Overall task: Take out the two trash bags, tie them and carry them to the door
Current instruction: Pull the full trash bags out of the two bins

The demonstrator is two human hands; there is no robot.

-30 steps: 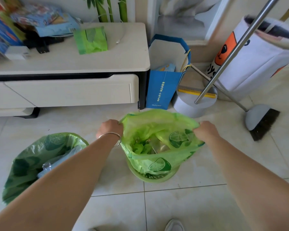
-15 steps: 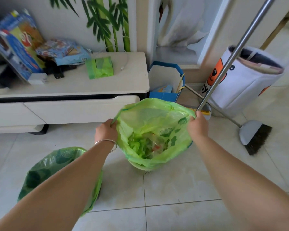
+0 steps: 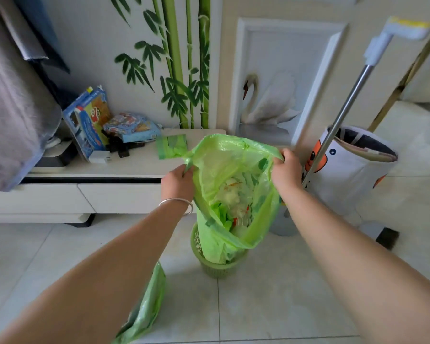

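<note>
Bag (image 3: 233, 175) half out of the bin (image 3: 219, 265), far higher than a second ago.

Pinched at the rim on both sides: left hand (image 3: 178, 181) with thumb and curled fingers on the near-left edge, right hand (image 3: 284, 170) closed round the right edge, mouth pulled wide above the bin. Bottom of the bag inside the bin yet (scraps visible within, so some weight to lift). Second bag (image 3: 144, 311) on the floor left of the bin, nearer the camera, mostly hidden under the left arm, untied. Next, probably: clear the bin, then gather the rim for a knot.
</note>
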